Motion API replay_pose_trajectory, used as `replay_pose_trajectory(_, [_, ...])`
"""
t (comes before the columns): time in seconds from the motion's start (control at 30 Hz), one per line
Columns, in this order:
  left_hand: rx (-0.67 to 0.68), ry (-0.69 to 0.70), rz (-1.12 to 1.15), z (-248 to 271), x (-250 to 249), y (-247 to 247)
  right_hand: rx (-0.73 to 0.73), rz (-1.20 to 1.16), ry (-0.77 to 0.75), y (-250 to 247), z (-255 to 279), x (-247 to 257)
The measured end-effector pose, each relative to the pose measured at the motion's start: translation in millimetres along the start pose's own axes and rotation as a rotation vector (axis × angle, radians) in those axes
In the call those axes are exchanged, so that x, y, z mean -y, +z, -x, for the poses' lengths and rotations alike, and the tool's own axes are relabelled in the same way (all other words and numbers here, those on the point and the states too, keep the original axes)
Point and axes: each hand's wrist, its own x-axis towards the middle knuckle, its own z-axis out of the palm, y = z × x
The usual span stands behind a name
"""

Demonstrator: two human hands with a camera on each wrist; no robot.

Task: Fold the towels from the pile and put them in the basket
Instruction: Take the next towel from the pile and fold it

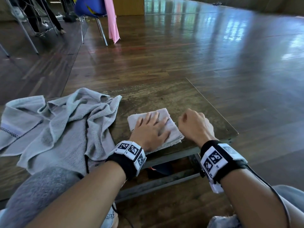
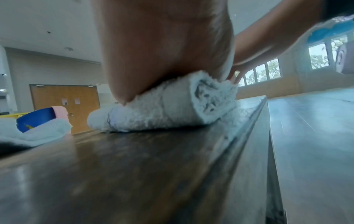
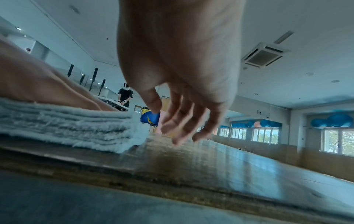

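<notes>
A small white towel point(image 1: 175, 131), folded into a thick square, lies near the front edge of the low wooden table point(image 1: 164, 96). My left hand point(image 1: 152, 127) presses flat on it with spread, straight fingers; the left wrist view shows the palm point(image 2: 162, 53) bearing on the folded towel point(image 2: 172, 106). My right hand point(image 1: 194, 124) hovers just right of the towel, fingers loosely curled and holding nothing. In the right wrist view those fingers point(image 3: 182, 121) hang above the tabletop beside the layered towel point(image 3: 67, 124). A rumpled pile of grey towels point(image 1: 65, 125) sprawls over the table's left side. No basket is in view.
The table's right corner point(image 1: 236, 134) drops to a glossy wooden floor point(image 1: 213, 55). A blue chair point(image 1: 89, 7) with a pink cloth point(image 1: 112, 18) hanging by it stands far behind. Another person point(image 3: 125, 95) stands at a distant table.
</notes>
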Motion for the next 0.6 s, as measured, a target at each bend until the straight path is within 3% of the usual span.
replay_pose_trajectory(0.07, [0.046, 0.092, -0.030, 2, 1, -1, -0.016, -0.124, -0.225, 8, -1, 9])
replay_pose_trajectory(0.17, [0.079, 0.130, -0.014, 4, 3, -8, 0.177, -0.177, -0.458, 30, 1, 12])
replay_pose_trajectory(0.27, [0.086, 0.004, -0.023, 9, -1, -9, 0.349, -0.182, -0.380, 50, 9, 5])
replay_pose_trajectory(0.4, [0.063, -0.271, 0.047, 13, -11, -5, 0.378, -0.098, -0.286, 56, 10, 1])
replay_pose_trajectory(0.6, [0.116, -0.312, 0.158, 6, -2, -5, 0.407, -0.015, -0.196, 55, 12, 8])
